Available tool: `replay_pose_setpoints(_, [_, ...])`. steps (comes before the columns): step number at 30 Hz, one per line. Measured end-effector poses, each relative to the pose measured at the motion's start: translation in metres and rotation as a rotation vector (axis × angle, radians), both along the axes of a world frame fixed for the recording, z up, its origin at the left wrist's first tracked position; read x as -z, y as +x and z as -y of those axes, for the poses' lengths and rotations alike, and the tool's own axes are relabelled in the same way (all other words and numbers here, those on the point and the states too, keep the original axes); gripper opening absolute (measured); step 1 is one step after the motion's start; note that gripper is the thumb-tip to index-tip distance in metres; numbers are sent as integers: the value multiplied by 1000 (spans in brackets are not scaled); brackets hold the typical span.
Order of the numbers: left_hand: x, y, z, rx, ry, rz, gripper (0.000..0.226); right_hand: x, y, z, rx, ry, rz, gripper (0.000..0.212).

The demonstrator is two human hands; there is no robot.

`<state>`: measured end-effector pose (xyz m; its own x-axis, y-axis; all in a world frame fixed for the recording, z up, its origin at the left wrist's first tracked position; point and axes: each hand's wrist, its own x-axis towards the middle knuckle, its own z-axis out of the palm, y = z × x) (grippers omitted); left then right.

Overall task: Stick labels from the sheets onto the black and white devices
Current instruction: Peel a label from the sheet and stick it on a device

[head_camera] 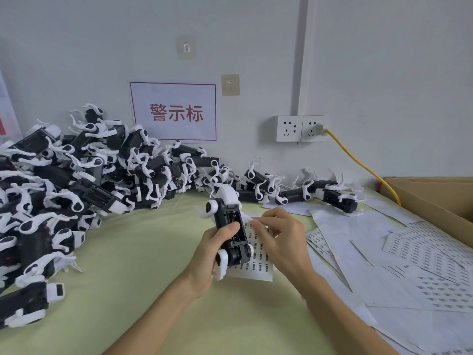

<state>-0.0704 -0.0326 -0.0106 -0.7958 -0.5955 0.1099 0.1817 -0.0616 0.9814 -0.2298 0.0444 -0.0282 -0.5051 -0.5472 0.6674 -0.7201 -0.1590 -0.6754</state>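
Two hands meet over the green table (133, 290). The left hand (208, 254) grips one black and white device (231, 226), fingers curled round it. The right hand (281, 239) pinches the label sheet (259, 267) just beside it. More sheets (409, 267) lie right. Many devices (64, 188) pile up far left.

Setting: labelling bench in a small assembly workshop. Evidence: heap of identical black and white devices (64, 180) piled against a plain white wall (384, 60); loose label sheets (422, 265) spread over a pale green tabletop (128, 265); open cardboard carton (435, 201) at the right edge; red-bordered paper sign (174, 111) with 3 red characters; 2 wall sockets (300, 128), 1 with a yellow cable (358, 160) plugged in; 2 adhesive hooks (230, 85) on the wall.
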Motion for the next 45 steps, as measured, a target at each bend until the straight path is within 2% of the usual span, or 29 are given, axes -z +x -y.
replay_pose_setpoints(4, [1, -1, 0, -25, 7, 0, 66, -3, 2, 0, -23, -1, 118, 18])
replay_pose_setpoints(8, [0, -3, 1, 1, -36, -21, 58, -7, 2, -3, -41, 22, 257, 33])
replay_pose_setpoints(15, [3, -2, 4, 12, -63, -7, 57, -14, -2, -7, -33, 50, 408, 18])
replay_pose_setpoints(18, [3, -3, 5, -36, -25, 24, 71, -13, -4, -6, 17, -4, 410, 17])
replay_pose_setpoints(20, [2, -3, 6, -60, -3, 52, 71, -14, -8, -6, 47, -41, 405, 14])
replay_pose_setpoints(23, [1, -7, 9, -170, -37, 179, 71, -16, -10, -9, 23, -60, 412, 19])
replay_pose_setpoints(25, [3, -9, 14, -342, 7, 248, 60, -16, -8, -9, 10, -31, 390, 26])
replay_pose_setpoints(27, [3, -7, 19, -515, 105, 190, 48, -16, -6, -8, -7, -9, 368, 37])
replay_pose_setpoints(29, [-1, -1, 24, -575, 138, 92, 44, -16, -4, -8, -41, -6, 365, 48])
replay_pose_setpoints(30, [-3, 1, 27, -532, 144, 25, 44, -15, -4, -9, -69, -13, 372, 53])
replay_pose_setpoints(33, [-8, 3, 25, -219, 133, -134, 51, -16, -2, -10, -178, -30, 384, 60])
replay_pose_setpoints(36, [-7, 1, 15, -19, 116, -124, 43, -14, 2, -10, -270, -14, 355, 59])
replay_pose_setpoints(41, [-5, 2, 12, 8, 109, -142, 41, -15, 2, -10, -263, -3, 343, 51])
replay_pose_setpoints(45, [-6, 2, 15, 54, 265, -232, 42, -17, 4, -11, -270, 4, 339, 44])
